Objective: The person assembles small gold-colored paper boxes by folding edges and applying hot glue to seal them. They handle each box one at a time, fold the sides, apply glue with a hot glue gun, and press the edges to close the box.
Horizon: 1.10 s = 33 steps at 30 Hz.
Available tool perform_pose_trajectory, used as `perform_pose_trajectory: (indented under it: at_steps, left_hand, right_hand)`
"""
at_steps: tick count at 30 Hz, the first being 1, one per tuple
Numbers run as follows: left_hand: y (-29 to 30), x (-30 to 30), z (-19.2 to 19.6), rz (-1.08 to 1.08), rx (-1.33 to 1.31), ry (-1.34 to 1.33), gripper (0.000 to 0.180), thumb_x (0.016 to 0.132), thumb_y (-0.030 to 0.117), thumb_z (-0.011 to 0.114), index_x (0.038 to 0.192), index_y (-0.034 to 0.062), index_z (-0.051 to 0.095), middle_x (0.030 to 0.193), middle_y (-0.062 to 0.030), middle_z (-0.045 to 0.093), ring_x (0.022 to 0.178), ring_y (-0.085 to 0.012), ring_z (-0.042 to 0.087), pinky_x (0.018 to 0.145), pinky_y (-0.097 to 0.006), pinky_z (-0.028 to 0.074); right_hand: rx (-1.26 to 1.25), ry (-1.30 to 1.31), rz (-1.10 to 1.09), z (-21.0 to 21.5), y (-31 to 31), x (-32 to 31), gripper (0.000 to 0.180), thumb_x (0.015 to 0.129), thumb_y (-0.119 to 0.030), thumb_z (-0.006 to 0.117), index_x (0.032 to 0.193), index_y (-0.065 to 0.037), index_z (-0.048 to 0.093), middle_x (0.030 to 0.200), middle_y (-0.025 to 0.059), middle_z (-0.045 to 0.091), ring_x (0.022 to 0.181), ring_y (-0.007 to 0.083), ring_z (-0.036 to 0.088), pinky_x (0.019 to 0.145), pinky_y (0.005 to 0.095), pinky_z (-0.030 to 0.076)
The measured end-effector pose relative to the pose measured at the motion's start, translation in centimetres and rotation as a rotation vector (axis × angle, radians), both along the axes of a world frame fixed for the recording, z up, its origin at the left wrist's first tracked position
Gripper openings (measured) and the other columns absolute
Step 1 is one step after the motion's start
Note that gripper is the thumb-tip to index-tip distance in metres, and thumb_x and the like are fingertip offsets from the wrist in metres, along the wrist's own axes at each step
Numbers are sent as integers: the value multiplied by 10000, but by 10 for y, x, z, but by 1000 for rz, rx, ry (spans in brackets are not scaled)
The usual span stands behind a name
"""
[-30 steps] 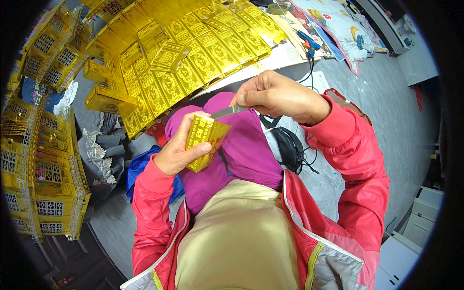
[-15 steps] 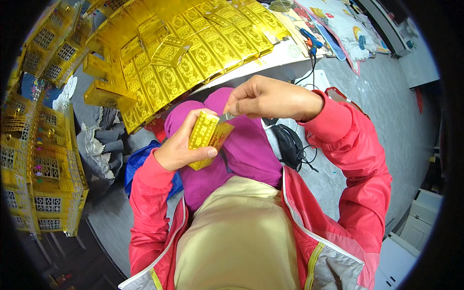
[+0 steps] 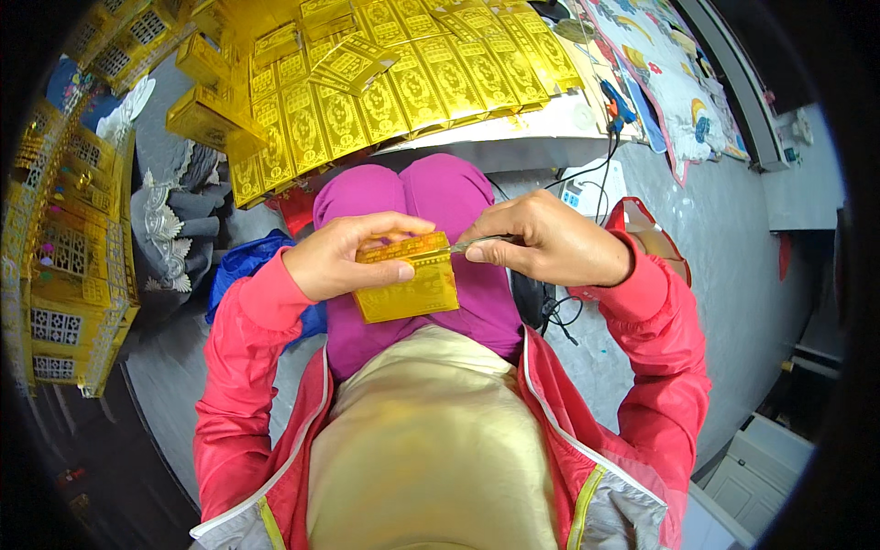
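Observation:
Over my purple-trousered lap, my left hand [image 3: 344,255] grips a gold foil paper box [image 3: 410,298], its thumb on the near side and its fingers over the far side. The box's narrow patterned edge is turned up. My right hand [image 3: 548,243] pinches a thin grey metal tool [image 3: 472,243], whose tip meets the right end of that edge. Whether the tip goes inside the box or only touches it, I cannot tell. The tool's other end is hidden in my fingers.
Ahead, a table holds rows of gold foil boxes [image 3: 385,115] and, at its right, a blue glue gun [image 3: 619,103] with a cable. A white power strip [image 3: 591,188] and red-edged bag [image 3: 648,229] are on the right. Gold lattice paper houses [image 3: 64,247] stand at left.
The box has turned from upright to lying sideways, with its edge up. My right hand has moved right and lower, and more of the metal tool shows.

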<state>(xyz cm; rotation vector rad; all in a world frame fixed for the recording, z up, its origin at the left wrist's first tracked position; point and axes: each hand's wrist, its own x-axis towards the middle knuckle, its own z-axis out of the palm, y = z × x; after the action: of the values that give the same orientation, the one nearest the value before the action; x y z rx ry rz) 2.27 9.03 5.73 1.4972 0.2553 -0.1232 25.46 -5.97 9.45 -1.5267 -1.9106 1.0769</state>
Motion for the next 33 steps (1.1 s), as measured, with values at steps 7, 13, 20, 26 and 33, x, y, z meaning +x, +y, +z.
perform_pose_trajectory:
  at_steps: [7,13,20,26,33]
  left_hand:
    - [-2,1,13,59,415,-109,279,929,130,631,1189,44,681,1033,-108,681,969,-186,632,866,-294,470]
    - [-4,3,11,53,433,-140,262,908,116,654,1155,42,698,1029,-108,687,954,-195,642,851,-301,483]
    - [-4,3,10,53,465,-173,276,884,173,697,1143,78,710,961,-94,680,891,-193,639,807,-306,487]
    - [-4,2,10,55,456,-163,277,871,179,713,1131,82,716,948,-91,685,879,-197,642,799,-308,489]
    - [-5,3,12,51,461,-152,273,844,122,730,1111,61,725,961,-97,701,894,-198,659,806,-312,503]
  right_hand:
    - [-10,127,-172,-6,-9,-7,223,927,-179,643,997,29,686,832,145,677,702,222,623,651,324,492]
    - [9,182,-214,-3,-12,-10,195,904,-183,649,943,4,689,766,177,642,643,312,618,604,360,475]
    - [-15,165,-197,1,-12,-10,180,899,-167,653,934,6,689,756,174,643,632,316,615,592,365,472]
    - [57,144,-156,3,-12,-11,173,893,-149,652,929,17,684,764,189,642,652,338,624,592,376,477]
    - [78,130,-130,7,-11,-8,167,892,-133,646,921,27,683,779,203,646,663,357,627,592,385,480]
